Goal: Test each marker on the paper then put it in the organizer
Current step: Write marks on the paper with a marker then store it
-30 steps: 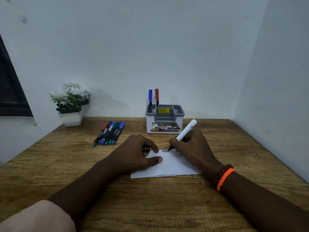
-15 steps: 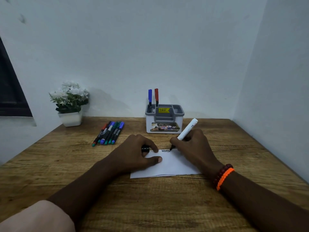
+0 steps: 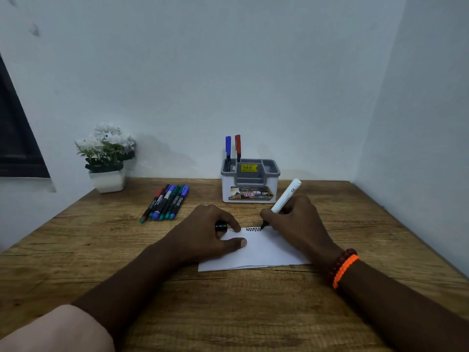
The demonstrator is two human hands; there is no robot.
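White walls enclose a wooden desk holding paper, organizer

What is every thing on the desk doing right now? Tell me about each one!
White marker: uncapped, held tilted, tip on the paper.
Right hand: grips the white marker.
Left hand: rests on the paper, holds a black cap.
Paper: flat, black zigzag scribble at its top edge.
Organizer: upright, blue and red markers standing capped in its back left slot.
Loose markers: capped, lying together.
Flower pot: upright.
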